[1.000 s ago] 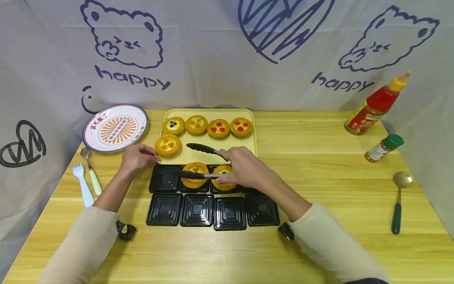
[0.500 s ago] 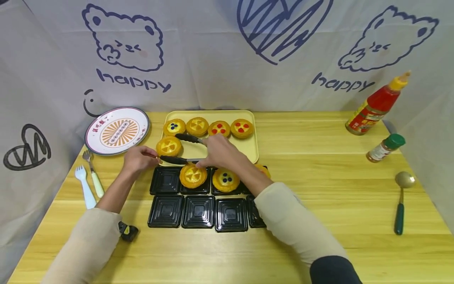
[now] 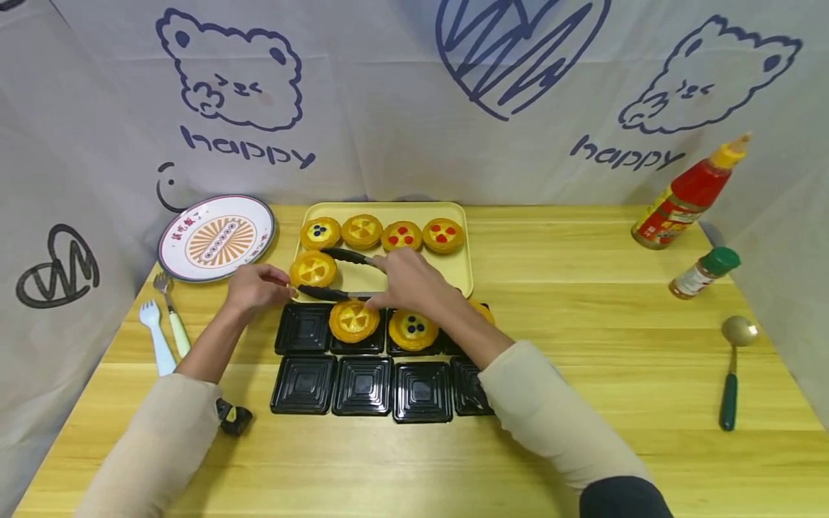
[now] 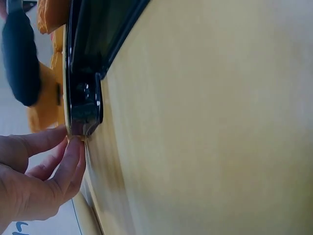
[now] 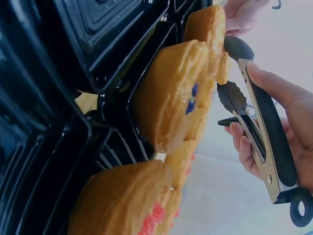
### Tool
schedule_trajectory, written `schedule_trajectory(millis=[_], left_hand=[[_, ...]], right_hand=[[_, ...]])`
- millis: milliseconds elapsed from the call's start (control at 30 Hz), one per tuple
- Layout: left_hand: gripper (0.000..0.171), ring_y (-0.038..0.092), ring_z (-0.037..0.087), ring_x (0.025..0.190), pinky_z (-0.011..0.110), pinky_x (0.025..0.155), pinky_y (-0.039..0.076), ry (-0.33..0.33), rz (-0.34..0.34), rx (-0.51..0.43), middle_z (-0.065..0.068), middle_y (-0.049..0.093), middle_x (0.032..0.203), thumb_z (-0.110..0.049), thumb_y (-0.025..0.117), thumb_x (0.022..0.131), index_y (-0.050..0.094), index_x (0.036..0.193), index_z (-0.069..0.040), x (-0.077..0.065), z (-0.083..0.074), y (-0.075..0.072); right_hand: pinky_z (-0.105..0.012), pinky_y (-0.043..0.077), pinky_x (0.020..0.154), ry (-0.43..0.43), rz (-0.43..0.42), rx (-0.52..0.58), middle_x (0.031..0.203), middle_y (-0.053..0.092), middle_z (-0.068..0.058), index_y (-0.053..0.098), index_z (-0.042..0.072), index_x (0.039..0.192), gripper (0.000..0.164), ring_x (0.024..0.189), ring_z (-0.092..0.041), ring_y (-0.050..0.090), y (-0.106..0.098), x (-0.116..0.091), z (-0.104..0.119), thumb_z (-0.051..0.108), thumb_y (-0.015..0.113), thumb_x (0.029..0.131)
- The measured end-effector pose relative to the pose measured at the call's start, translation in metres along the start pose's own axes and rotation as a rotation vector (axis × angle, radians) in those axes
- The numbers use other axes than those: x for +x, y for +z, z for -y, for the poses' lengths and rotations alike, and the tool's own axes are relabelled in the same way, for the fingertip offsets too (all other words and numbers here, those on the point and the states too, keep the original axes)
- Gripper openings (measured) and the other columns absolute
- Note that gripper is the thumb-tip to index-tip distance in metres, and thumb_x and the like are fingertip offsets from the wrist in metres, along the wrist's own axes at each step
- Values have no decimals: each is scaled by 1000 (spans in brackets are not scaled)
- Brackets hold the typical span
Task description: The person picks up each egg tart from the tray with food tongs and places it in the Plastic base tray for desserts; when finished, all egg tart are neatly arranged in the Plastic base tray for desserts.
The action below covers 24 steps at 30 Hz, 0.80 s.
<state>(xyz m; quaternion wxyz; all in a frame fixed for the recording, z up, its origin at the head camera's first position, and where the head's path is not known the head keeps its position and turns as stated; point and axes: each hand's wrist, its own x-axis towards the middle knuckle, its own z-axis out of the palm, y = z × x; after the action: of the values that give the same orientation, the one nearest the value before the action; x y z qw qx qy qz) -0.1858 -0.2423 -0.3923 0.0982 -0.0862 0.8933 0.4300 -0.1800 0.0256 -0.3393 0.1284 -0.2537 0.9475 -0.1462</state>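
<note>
My left hand (image 3: 257,288) pinches the front left corner of a yellow tray (image 3: 363,277); the left wrist view shows fingertips (image 4: 74,147) at that edge, close to the black containers. My right hand (image 3: 414,280) holds black-tipped metal tongs (image 5: 264,127). Their tips are spread, one behind and one in front of an egg tart (image 3: 313,270) at the tray's left. Several more tarts line the tray's back, among them a blueberry one (image 3: 320,232) and a red-topped one (image 3: 443,235). In the black containers (image 3: 302,329) sit a yellow-topped tart (image 3: 353,321), a blueberry tart (image 3: 413,329) and one partly hidden by my right arm.
To the left are a patterned plate (image 3: 216,239), a metal fork (image 3: 170,309) and a light blue fork (image 3: 155,334). On the right stand a red sauce bottle (image 3: 686,194) and a green-capped jar (image 3: 702,273), with a green-handled spoon (image 3: 730,381) in front.
My right hand has moved left and back with the tongs, from above the containers to the tart at the tray's left. The left hand stays at the tray corner.
</note>
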Motion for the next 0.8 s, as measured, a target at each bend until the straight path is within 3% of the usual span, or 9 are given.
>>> schedule_trajectory(millis=[67, 133, 200, 300, 433, 667, 800], left_hand=[[30, 59, 6, 64, 22, 63, 55, 11, 1, 25, 21, 68, 94, -3, 68, 79, 62, 105, 10, 2, 0, -1], [28, 59, 10, 70, 20, 63, 52, 24, 8, 48, 28, 65, 106, -2, 63, 83, 62, 108, 10, 4, 1, -3], [27, 58, 14, 76, 19, 62, 50, 41, 19, 75, 29, 63, 111, -2, 59, 86, 63, 110, 9, 7, 2, -5], [26, 58, 13, 77, 20, 62, 49, 58, 45, 86, 27, 64, 109, -5, 59, 88, 63, 110, 8, 10, 3, -8], [29, 59, 6, 69, 22, 65, 52, 61, 67, 54, 19, 67, 99, -7, 66, 85, 63, 110, 9, 12, 3, -12], [30, 59, 6, 69, 24, 69, 55, 46, 80, 29, 16, 66, 99, -7, 67, 85, 62, 111, 8, 11, 1, -11], [30, 59, 6, 69, 24, 68, 55, 45, 77, 15, 17, 66, 99, -6, 67, 85, 62, 111, 9, 11, 2, -8]], right_hand=[[-19, 27, 44, -20, -4, 22, 60, 38, 2, 46, 8, 140, 77, 45, -7, 21, -2, -7, 1, 44, 75, 78], [-19, 29, 44, -40, 4, 40, 72, 54, -2, 46, 7, 140, 77, 44, -7, 25, -3, -15, 4, 43, 75, 78], [-20, 33, 48, -60, 19, 50, 96, 65, -6, 46, 7, 140, 78, 48, -8, 29, -3, -23, 7, 43, 76, 78], [-22, 43, 61, -92, 44, 39, 121, 64, -9, 46, 6, 140, 78, 60, -10, 43, -3, -33, 13, 42, 76, 77], [-27, 47, 75, -134, 37, -3, 121, 65, -8, 49, 6, 138, 76, 76, -12, 50, 1, -40, 19, 42, 77, 77], [-25, 40, 63, -124, 41, -46, 87, 63, -1, 50, 7, 137, 77, 62, -11, 33, 7, -40, 22, 42, 78, 75], [-27, 48, 74, -111, 48, -33, 106, 66, -5, 48, 8, 139, 78, 78, -13, 52, 6, -42, 19, 43, 78, 75]])
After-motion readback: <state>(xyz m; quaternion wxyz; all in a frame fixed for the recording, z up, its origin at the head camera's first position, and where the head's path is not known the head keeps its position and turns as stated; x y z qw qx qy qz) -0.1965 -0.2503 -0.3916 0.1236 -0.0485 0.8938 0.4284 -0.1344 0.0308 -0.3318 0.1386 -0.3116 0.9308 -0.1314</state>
